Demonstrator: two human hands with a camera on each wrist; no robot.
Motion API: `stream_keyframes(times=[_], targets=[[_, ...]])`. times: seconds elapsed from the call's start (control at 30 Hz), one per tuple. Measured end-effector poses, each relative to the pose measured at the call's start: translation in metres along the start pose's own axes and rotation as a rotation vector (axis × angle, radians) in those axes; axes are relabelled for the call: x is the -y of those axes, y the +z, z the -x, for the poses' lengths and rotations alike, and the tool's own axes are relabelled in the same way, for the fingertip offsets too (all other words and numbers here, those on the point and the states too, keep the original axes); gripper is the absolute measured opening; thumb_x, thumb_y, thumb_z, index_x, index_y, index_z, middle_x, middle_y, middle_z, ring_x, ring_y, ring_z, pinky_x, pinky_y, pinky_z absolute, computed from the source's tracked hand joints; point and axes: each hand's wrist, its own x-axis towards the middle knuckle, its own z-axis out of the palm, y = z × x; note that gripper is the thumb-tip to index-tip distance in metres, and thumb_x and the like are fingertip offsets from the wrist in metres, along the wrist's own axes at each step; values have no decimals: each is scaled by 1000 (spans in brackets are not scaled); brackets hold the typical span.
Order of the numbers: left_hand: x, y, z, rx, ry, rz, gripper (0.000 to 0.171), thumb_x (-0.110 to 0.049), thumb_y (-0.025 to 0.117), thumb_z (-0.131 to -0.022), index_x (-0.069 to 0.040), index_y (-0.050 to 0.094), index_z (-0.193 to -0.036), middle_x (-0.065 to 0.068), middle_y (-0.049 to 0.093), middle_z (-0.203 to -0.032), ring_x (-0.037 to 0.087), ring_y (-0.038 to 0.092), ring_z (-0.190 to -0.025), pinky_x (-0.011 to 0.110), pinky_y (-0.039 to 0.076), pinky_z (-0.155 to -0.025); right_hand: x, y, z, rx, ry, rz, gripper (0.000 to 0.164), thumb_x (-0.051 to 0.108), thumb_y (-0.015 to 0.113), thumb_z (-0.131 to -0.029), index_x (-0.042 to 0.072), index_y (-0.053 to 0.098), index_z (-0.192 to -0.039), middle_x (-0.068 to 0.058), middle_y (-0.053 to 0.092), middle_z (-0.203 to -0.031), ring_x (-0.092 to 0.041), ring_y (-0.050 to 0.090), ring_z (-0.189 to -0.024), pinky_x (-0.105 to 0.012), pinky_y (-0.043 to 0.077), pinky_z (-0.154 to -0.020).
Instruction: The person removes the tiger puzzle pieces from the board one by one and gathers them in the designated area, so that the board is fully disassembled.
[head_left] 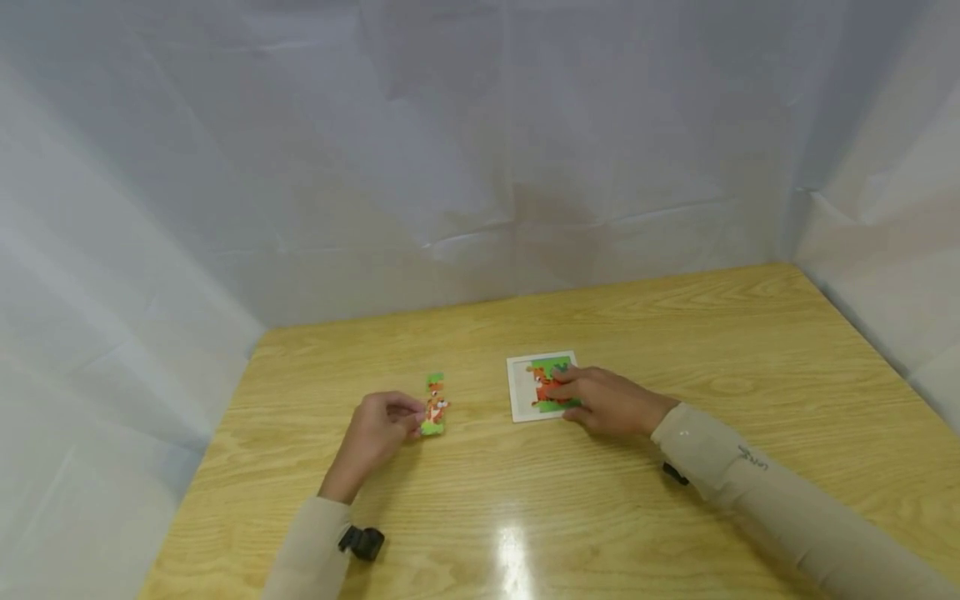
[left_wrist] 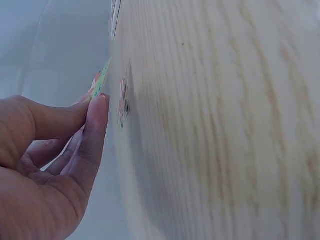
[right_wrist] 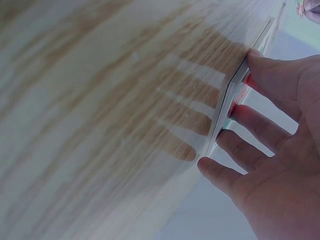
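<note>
Head view: I see the left hand (head_left: 381,432) pinching a cartoon-animal jigsaw piece (left_wrist: 101,81) by its edge above the table (head_left: 450,500), near loose jigsaw pieces (left_wrist: 124,100), while the right hand (head_left: 613,402) lies spread on the partly filled white-framed puzzle tray (head_left: 522,390), presumably to keep it steady.

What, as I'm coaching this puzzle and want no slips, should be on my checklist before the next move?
1. Left hand has a grip on a puzzle piece: ok, pinched between thumb and finger.
2. That piece is off the table: ok, the left wrist view shows it raised.
3. Puzzle tray steadied: ok, the right hand rests on it.
4. Room in the tray: ok, its left side is bare.
5. Placed pieces fully seated: cannot tell, the right hand covers part of them.
6. Held piece fits the bare space: cannot tell, its outline is partly hidden.
</note>
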Motion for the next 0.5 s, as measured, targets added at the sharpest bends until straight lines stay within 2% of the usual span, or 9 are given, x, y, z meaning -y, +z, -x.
stream_keyframes(times=[0.5], targets=[[7, 1, 2, 33, -8, 6, 6, 3, 69, -93, 3, 73, -97, 11, 72, -86, 19, 69, -72, 31, 59, -66, 1, -1, 1, 8, 9, 0, 41, 12, 71, -96, -1, 64, -134, -24, 55, -143, -39, 50, -135, -53, 42, -107]])
